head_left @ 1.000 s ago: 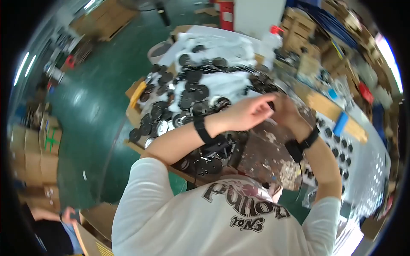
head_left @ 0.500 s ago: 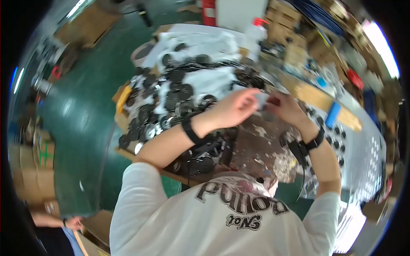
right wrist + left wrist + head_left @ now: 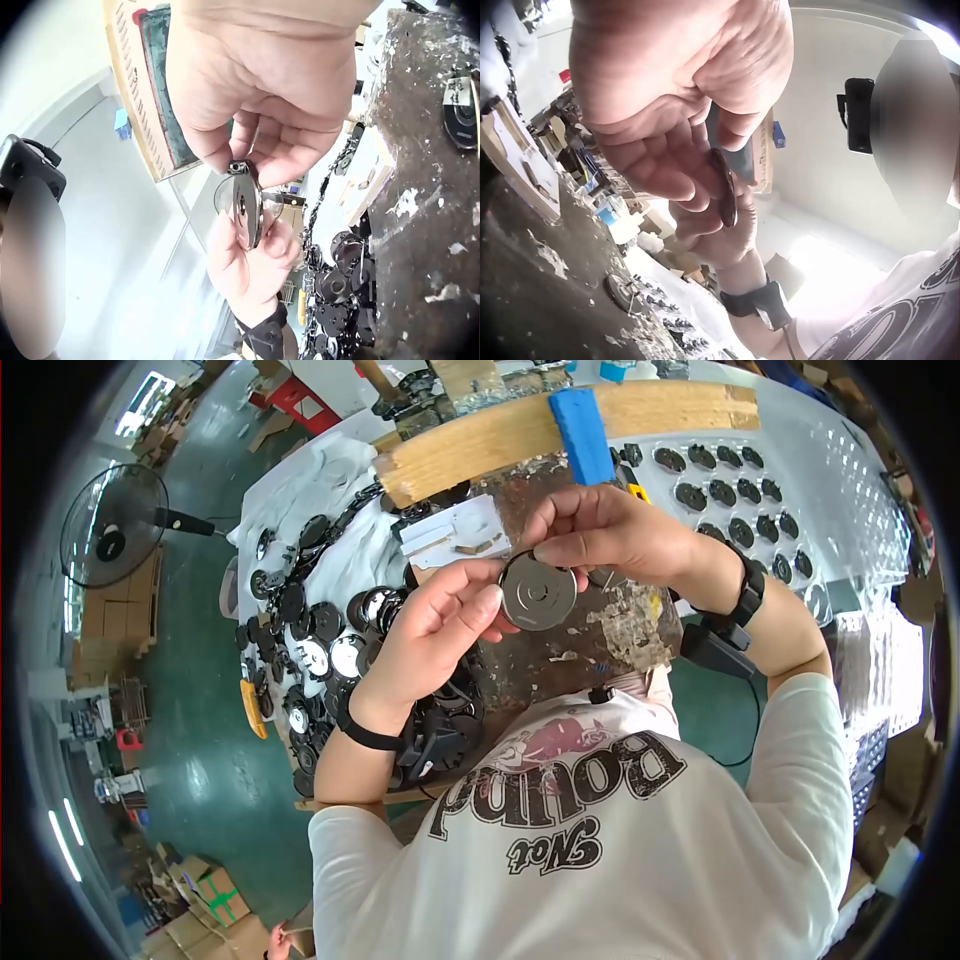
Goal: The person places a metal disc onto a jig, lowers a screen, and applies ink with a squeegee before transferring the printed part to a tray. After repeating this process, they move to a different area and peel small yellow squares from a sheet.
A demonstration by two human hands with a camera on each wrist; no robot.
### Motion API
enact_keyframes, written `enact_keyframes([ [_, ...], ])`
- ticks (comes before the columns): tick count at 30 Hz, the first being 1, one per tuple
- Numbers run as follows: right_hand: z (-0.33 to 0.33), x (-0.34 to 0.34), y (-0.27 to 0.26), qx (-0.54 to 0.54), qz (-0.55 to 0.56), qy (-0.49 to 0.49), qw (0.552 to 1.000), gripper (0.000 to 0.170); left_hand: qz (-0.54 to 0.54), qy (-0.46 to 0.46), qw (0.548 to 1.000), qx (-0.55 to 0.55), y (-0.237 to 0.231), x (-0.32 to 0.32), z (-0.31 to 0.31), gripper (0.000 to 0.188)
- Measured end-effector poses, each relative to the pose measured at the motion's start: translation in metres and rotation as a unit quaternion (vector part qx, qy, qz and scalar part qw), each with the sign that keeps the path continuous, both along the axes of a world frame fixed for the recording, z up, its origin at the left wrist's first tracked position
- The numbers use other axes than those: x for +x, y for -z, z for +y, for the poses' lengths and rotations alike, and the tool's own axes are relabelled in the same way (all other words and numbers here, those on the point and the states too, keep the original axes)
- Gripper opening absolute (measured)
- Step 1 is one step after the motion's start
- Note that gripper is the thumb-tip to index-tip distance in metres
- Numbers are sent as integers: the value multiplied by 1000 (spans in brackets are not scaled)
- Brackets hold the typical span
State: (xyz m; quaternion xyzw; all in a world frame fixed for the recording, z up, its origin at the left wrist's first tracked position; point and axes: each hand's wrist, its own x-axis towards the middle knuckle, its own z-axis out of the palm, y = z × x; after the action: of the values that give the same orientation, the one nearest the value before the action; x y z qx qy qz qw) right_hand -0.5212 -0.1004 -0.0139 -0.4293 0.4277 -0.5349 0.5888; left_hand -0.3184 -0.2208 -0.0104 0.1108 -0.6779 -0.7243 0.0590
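Observation:
A round, shiny metal disc (image 3: 538,592) is held between both hands above the brown, paint-spotted work surface (image 3: 520,677). The left hand (image 3: 430,630) pinches its left edge between thumb and fingers. At the disc's top edge, the right hand (image 3: 625,540) grips it with thumb and fingers. Seen nearly edge-on in the left wrist view, the disc (image 3: 724,187) spans the space between the hands. The right wrist view shows a small dark fitting on the rim of the disc (image 3: 247,202), under the right fingertips.
Many dark round parts (image 3: 325,622) lie heaped at the left. Behind the hands are a white card (image 3: 455,528) and a wooden bar (image 3: 480,442) with a blue wrap (image 3: 582,435). Rows of black parts (image 3: 722,492) stand at the right; a fan (image 3: 112,525) is at far left.
The head view has turned and come closer to the work surface. The hands are nearer the body, and the disc shows clearly between them; earlier they were blurred around a pale piece.

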Motion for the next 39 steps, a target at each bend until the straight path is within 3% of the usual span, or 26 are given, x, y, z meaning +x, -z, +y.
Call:
enact_keyframes([
  [22,13,6,-7,-41,-28,-21,999,13,13,11,999,27,-15,5,20,20],
  [26,14,5,-8,-30,-13,-8,999,13,15,19,1000,2,-13,4,16,24],
  [29,12,3,-8,-22,7,1,1000,13,17,-29,991,-132,-15,5,5,31],
  [30,13,0,-7,-19,9,13,1000,13,13,-41,990,-132,-14,7,-4,31],
  [31,13,-5,-5,-18,13,26,999,13,11,-82,956,-283,-11,7,-17,35],
  [33,14,-11,-1,-18,16,31,999,13,2,-148,815,-561,-2,13,-42,41],
  [34,16,-14,1,-17,2,35,999,13,-2,-153,812,-563,3,18,-49,41],
  [37,17,-16,4,-11,-25,46,999,13,-86,-44,721,-686,26,35,-66,45],
  [39,18,-16,5,-18,-25,45,999,13,-103,-33,719,-687,40,40,-70,46],
])
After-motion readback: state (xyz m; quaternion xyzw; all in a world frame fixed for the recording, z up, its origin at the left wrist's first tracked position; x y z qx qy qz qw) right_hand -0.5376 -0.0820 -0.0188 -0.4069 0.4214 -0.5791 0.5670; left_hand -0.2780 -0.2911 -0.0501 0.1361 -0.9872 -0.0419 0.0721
